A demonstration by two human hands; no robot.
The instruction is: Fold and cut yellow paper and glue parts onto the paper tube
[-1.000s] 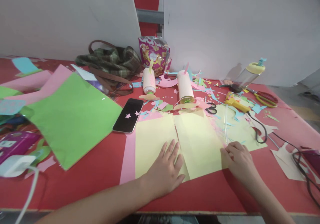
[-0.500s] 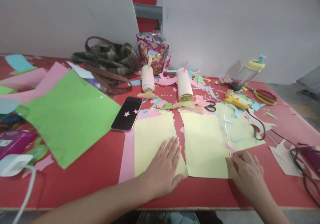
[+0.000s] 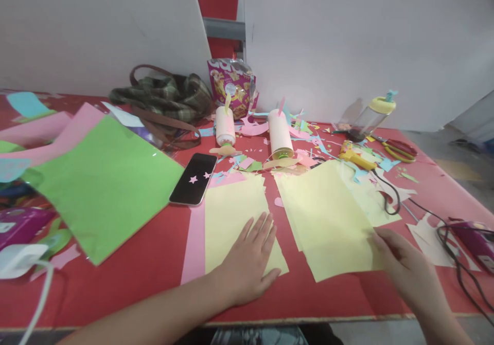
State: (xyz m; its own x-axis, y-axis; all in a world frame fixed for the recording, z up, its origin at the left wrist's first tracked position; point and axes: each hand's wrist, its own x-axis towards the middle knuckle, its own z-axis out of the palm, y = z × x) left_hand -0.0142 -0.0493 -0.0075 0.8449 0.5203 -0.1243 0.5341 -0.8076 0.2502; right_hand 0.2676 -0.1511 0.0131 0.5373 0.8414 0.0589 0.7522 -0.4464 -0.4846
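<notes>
My left hand (image 3: 252,257) lies flat, fingers stretched out, on a pale yellow sheet of paper (image 3: 227,216) that overlaps a pink sheet (image 3: 193,247). Over to the right, my right hand (image 3: 405,262) pinches the right edge of another pale yellow sheet (image 3: 332,221). That sheet is turned at a slant and partly covers more yellow paper below it. Beyond the sheets stand two white paper-wrapped rolls (image 3: 280,131), with paper strips at their tops and bases.
At left are a large green sheet (image 3: 104,191) and a phone (image 3: 193,179) bearing pink stars. A yellow glue gun (image 3: 357,158), pliers (image 3: 399,149) and a clear bottle (image 3: 372,119) sit at right. Paper scraps, a snack bag (image 3: 232,88) and a plaid bag (image 3: 170,95) lie behind.
My right hand has moved right and now grips the right yellow sheet, which has turned and shifted right. The scissors are now mostly covered. My left hand stays flat.
</notes>
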